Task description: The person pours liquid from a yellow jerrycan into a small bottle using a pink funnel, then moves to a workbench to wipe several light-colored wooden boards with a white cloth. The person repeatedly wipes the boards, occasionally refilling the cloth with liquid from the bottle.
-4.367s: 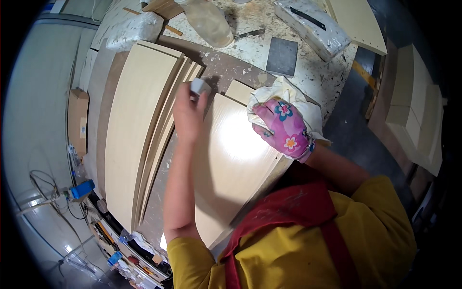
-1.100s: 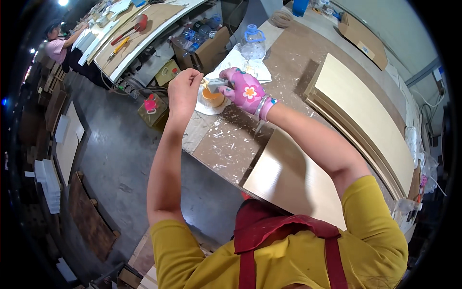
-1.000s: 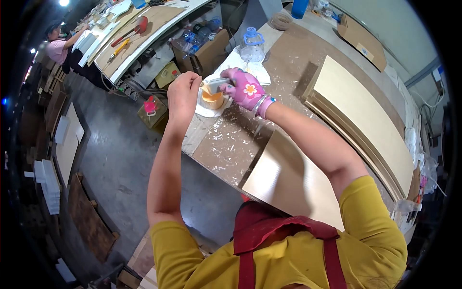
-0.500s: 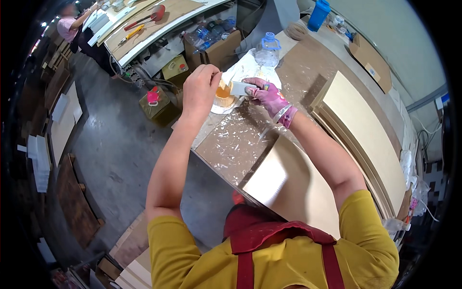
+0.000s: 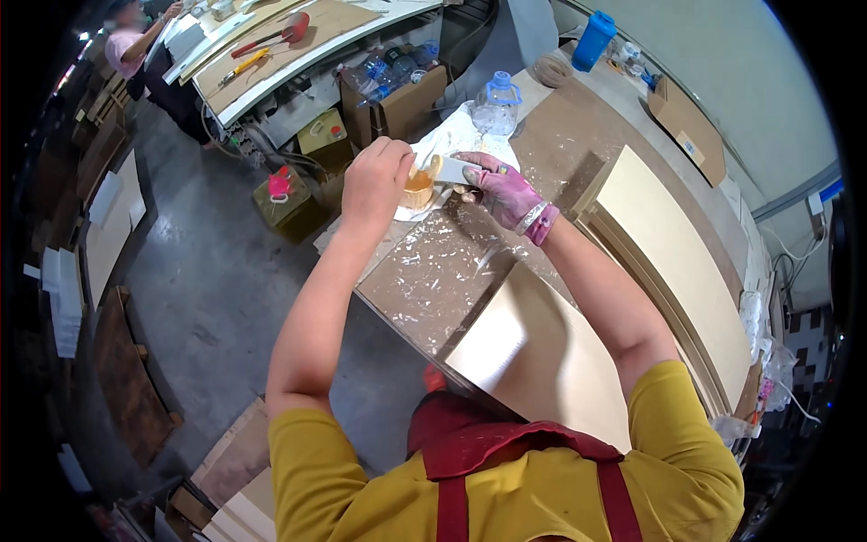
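My right hand (image 5: 504, 191), in a stained pink-purple glove, grips a pale flat piece (image 5: 454, 171) whose left end carries a tan edge or smear. Just below that end stands a small round tub (image 5: 415, 191) with amber-coloured contents, on a crumpled white cloth (image 5: 461, 134). My bare left hand (image 5: 377, 177) is beside the tub, its fingers drawn together at the rim's upper left. What they pinch, if anything, is hidden. A clear jug (image 5: 497, 107) with a blue cap stands behind the cloth.
On the brown, white-spattered worktop (image 5: 424, 262) lie a pale board (image 5: 533, 352) nearby and a board stack (image 5: 668, 262) to the right. A blue bottle (image 5: 593, 42) and cardboard tray (image 5: 686, 131) are behind. Left, a metal can (image 5: 291, 206) stands on the floor; another person (image 5: 135, 54) works far off.
The view has shifted slightly. Both hands stay by the tub; the pale piece remains in my right hand, whose wrist and fingers have turned a little.
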{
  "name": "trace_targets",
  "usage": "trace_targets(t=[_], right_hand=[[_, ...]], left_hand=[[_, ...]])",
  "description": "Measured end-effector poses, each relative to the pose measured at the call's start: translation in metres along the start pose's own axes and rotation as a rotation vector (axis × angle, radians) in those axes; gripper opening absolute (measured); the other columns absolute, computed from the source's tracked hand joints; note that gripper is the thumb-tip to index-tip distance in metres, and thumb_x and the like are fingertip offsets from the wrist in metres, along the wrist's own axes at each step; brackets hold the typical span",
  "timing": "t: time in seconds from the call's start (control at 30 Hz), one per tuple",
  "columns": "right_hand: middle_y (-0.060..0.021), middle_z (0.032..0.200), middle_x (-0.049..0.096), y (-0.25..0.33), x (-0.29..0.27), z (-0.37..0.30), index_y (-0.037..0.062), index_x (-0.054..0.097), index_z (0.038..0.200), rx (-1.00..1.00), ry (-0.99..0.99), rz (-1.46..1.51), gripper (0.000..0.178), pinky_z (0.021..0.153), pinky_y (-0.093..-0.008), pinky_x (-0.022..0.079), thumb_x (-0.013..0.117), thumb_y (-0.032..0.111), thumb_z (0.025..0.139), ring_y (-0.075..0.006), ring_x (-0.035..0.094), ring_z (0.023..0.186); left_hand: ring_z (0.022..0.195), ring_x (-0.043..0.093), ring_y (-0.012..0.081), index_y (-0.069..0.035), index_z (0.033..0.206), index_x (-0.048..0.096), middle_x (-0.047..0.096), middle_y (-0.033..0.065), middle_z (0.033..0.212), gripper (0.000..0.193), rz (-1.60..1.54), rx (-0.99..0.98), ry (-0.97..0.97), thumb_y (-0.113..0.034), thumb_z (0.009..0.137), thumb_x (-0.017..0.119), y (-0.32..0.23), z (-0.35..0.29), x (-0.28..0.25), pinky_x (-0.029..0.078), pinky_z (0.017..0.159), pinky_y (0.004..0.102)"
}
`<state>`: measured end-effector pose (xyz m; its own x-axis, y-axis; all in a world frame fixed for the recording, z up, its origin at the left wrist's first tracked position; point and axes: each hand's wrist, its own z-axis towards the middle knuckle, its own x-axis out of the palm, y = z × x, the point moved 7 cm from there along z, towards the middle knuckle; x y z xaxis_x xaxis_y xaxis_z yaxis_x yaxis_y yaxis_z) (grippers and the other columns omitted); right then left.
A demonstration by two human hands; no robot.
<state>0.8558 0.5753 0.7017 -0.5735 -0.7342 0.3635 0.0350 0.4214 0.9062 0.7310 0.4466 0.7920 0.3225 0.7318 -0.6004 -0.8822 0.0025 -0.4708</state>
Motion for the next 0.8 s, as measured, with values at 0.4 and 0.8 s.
trace_targets(t=[0.4, 0.8], right_hand=[[-0.0038, 0.086, 0.063, -0.003, -0.006, 0.018, 0.0022, 0.06, 0.111, -0.104, -0.138, -0.224, 0.023, 0.056, -0.0232, 0.043, 0.057, 0.011, 0.09, -0.0084, 0.053, 0.066], [-0.003, 0.081, 0.06, 0.004, 0.0, 0.014, -0.0004, 0.058, 0.112, -0.152, -0.168, -0.039, 0.026, 0.055, -0.0217, 0.042, 0.058, 0.012, 0.09, -0.0071, 0.052, 0.063]], left_hand=[[0.074, 0.059, 0.0299, -0.002, 0.081, 0.061, 0.058, 0.011, 0.078, 0.006, 0.026, 0.111, 0.022, -0.007, 0.079, 0.064, -0.017, -0.002, 0.007, 0.046, 0.065, 0.0376], [0.076, 0.058, 0.0306, -0.002, 0.081, 0.06, 0.058, 0.0111, 0.079, 0.006, 0.052, 0.05, 0.047, -0.007, 0.08, 0.062, -0.009, -0.004, 0.006, 0.046, 0.066, 0.0384]])
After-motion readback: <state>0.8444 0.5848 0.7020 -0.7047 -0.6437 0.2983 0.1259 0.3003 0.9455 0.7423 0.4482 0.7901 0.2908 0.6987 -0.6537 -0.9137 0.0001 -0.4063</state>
